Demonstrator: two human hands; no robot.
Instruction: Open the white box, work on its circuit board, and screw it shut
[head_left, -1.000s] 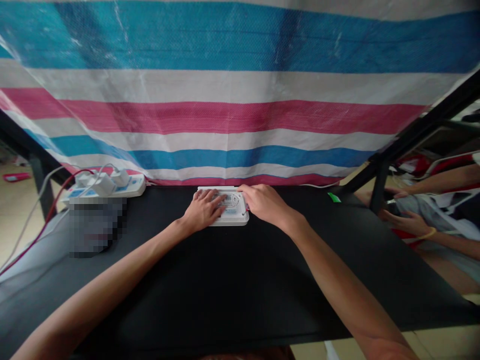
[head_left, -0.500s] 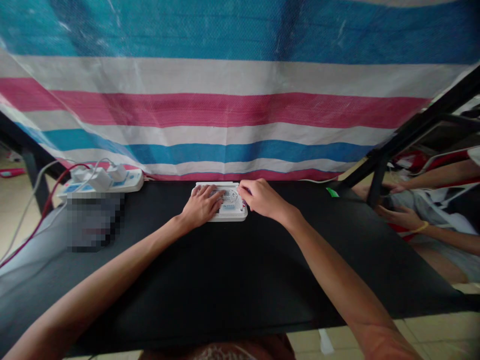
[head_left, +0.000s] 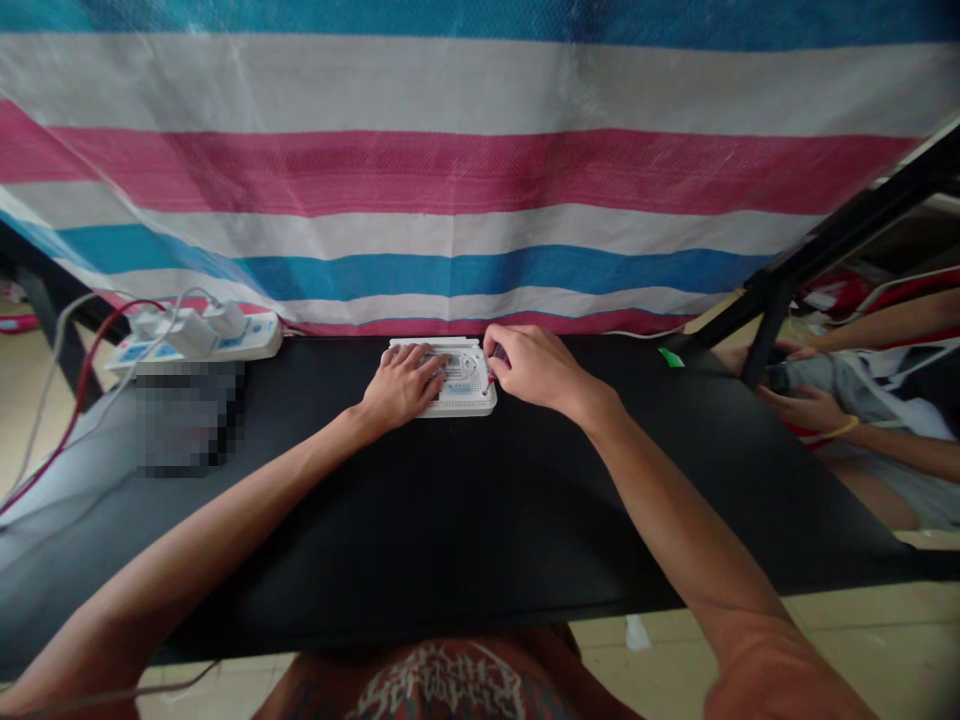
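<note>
— Since a second ago the right hand (head_left: 534, 368) has slid off the top of the flat white vented plastic box (head_left: 469, 392) to its right edge, fingers curled in.

— And the left hand (head_left: 401, 385)?

— Lying open, palm down, fingers spread over the box's left half.

— Does the right one hold anything?

— Something small and reddish shows at its fingertips, against the box's right edge. Whether they pinch it, I cannot tell.

— Where does the box sit?

— On the matte black tabletop (head_left: 480, 520), with the blue, white and pink striped woven tarp (head_left: 480, 170) hanging just behind the box. Well left of the box lies a white plastic power strip (head_left: 199, 338) with plugs in it. To the box's right is a small green scrap (head_left: 671, 357), and farther right another person's hand (head_left: 806, 408), well apart.

— How best to handle it?

— My judgement: keep the left palm pressing down so the light box cannot skid, and work the right edge with fingertips only, gently, wrist low.
</note>
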